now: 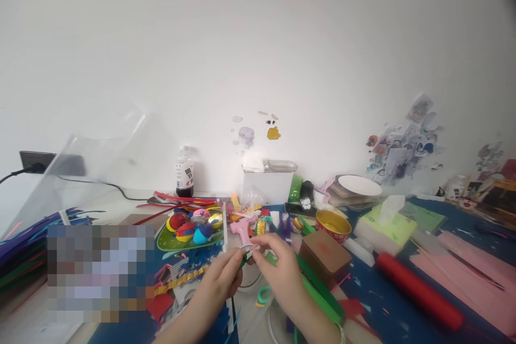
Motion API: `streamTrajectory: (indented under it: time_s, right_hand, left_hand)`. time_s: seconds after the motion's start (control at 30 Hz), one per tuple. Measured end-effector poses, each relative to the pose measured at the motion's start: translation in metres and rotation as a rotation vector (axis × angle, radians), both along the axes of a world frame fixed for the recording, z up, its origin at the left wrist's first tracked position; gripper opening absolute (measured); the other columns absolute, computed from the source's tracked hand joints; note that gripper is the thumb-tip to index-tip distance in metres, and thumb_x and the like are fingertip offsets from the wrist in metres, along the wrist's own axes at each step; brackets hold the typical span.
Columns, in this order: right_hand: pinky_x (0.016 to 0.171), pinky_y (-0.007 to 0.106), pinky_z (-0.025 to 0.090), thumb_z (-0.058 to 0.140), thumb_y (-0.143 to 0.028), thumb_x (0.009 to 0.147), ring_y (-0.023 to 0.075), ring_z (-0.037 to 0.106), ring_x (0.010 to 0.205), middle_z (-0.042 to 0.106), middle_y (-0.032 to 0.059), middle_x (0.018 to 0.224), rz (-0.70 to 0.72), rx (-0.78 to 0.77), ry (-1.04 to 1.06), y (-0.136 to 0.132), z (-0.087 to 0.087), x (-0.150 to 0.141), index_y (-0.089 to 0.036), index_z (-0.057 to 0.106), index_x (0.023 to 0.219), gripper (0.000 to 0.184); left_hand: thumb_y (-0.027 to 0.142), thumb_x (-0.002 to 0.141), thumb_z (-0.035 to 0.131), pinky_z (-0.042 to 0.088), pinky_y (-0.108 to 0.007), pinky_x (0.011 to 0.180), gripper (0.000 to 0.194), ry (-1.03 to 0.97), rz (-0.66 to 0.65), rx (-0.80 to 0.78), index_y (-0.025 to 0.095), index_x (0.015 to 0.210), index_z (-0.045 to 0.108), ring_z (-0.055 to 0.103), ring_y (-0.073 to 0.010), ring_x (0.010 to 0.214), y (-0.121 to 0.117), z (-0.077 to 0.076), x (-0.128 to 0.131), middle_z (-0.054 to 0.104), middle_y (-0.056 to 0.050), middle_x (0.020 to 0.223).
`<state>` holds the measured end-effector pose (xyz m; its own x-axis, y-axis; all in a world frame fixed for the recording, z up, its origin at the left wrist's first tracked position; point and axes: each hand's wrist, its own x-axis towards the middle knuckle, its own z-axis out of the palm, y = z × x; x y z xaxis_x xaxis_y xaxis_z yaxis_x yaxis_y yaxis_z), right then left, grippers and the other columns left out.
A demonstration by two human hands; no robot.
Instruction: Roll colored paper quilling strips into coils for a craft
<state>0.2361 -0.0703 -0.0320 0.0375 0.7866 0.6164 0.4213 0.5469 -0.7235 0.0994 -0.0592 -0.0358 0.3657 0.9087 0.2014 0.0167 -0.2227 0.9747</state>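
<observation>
My left hand (226, 273) and my right hand (279, 262) meet at the middle of the table. Between the fingertips of both is a small white and green piece (246, 248), too small and covered to name exactly. My left fingers are closed on it from the left; the right thumb and forefinger pinch its other side. Just beyond my fingers lies a pink hot glue gun (241, 230). A ridged gold paper piece (260, 227) rests to its right, and a green curled strip (264, 295) lies below my right hand.
A green tray (165, 239) with colourful coiled balls stands left. To the right are a brown box (325, 258), a gold-and-red bowl (334, 224), a tissue pack (385, 228) and a red roll (419, 290). A bottle (185, 172) stands by the wall. Paper scraps litter the table.
</observation>
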Motion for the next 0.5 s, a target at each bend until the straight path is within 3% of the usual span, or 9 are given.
streamTrajectory:
  time_s: [0.33, 0.5]
  right_hand:
    - [0.072, 0.030, 0.044, 0.049, -0.006, 0.078, 0.0168, 0.055, 0.079, 0.064, 0.0029, 0.082, -0.065, 0.315, -0.226, -0.0028, -0.0023, -0.0017, -0.020, 0.061, 0.088, 0.021]
    - [0.065, 0.030, 0.042, 0.046, -0.003, 0.078, 0.0180, 0.051, 0.076, 0.061, 0.0031, 0.079, -0.130, 0.358, -0.318, -0.0047, -0.0065, -0.0037, -0.020, 0.061, 0.087, 0.024]
  left_hand:
    - [0.048, 0.078, 0.041, 0.036, -0.019, 0.041, 0.036, 0.045, 0.145, 0.177, 0.019, 0.064, 0.054, 0.039, -0.0100, 0.044, -0.0013, 0.0007, 0.0032, 0.042, 0.004, 0.049]
    - [0.046, 0.081, 0.038, 0.039, -0.020, 0.044, 0.035, 0.114, 0.171, 0.174, 0.020, 0.070, 0.058, 0.046, -0.0132, 0.049, -0.0073, -0.0036, 0.0023, 0.049, 0.003, 0.052]
